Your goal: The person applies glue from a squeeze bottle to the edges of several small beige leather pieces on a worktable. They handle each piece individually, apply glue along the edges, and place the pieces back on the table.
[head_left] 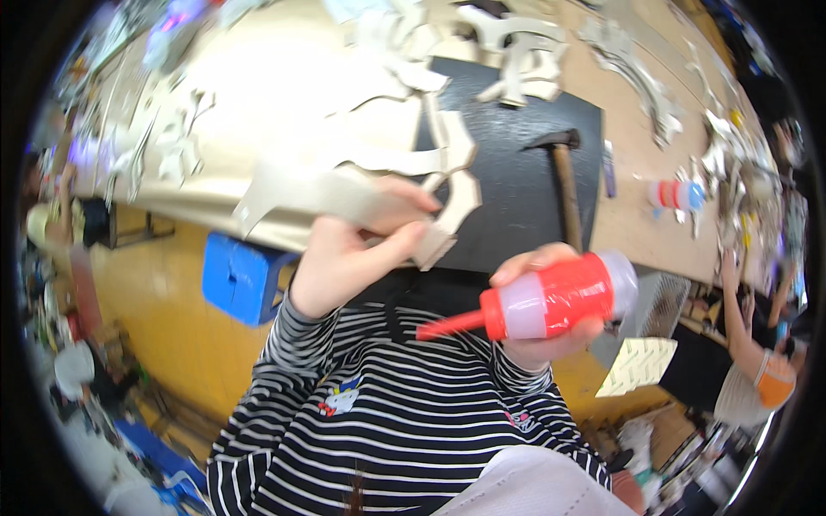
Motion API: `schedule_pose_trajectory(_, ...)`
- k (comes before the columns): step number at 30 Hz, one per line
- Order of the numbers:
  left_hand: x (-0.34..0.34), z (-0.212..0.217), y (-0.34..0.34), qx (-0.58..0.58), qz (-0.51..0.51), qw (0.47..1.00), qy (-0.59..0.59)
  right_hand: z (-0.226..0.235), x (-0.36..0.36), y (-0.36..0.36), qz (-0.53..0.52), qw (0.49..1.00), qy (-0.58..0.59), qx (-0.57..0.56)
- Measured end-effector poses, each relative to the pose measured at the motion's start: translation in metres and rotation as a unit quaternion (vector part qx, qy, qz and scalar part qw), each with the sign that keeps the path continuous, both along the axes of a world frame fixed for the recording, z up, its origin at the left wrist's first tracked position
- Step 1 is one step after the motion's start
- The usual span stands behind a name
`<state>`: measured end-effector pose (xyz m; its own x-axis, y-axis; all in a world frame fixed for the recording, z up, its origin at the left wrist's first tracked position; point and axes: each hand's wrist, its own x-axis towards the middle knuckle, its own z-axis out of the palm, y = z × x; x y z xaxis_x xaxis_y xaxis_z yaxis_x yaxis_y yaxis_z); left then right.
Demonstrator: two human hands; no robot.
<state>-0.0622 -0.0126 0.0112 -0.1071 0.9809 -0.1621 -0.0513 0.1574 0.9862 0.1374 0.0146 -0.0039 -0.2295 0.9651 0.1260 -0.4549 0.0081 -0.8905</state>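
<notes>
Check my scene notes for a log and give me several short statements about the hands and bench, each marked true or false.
1. The right hand holds a glue bottle with a red nozzle. True.
2. The left hand is empty. False: its grip is on a pale cut-out strip.
3. A hammer lies on the black mat. True.
4. The stool under the bench is green. False: it is blue.

black mat [516, 185] open near hands; hammer [564, 185] lies right, cut pieces [516, 52] crowd far edge.
</notes>
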Motion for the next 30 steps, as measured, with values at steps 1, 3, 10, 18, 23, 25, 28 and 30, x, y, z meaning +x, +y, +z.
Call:
schedule_pose_trajectory(1,0.0,0.0,-0.001,-0.028,0.017,0.999,-0.029,-0.001,0.006,0.003,0.022,0.992,0.086,-0.093)
schedule_pose_trajectory(3,0.001,-0.003,-0.003,-0.058,0.056,0.993,-0.086,-0.007,0.03,0.022,0.068,0.941,0.241,-0.229)
schedule_pose_trajectory(10,-0.004,-0.031,-0.005,-0.052,0.078,0.995,-0.039,-0.052,0.141,0.104,-0.005,0.627,0.671,-0.396)
schedule_pose_trajectory(18,0.035,-0.028,0.002,-0.024,0.095,0.98,-0.171,-0.105,0.182,0.129,-0.075,0.493,0.78,-0.377)
schedule_pose_trajectory(23,0.073,-0.027,0.014,-0.006,0.139,0.975,-0.174,-0.086,0.166,0.104,-0.133,0.471,0.788,-0.374)
schedule_pose_trajectory(25,0.085,-0.029,0.016,0.007,0.162,0.962,-0.221,-0.076,0.143,0.067,-0.109,0.616,0.708,-0.327)
schedule_pose_trajectory(28,0.105,-0.033,0.014,-0.029,0.172,0.936,-0.307,-0.068,0.1,0.018,0.113,0.855,0.492,-0.117)
schedule_pose_trajectory(30,0.121,-0.035,0.009,-0.086,0.133,0.913,-0.376,-0.063,0.081,-0.005,-0.034,0.994,0.065,-0.083)
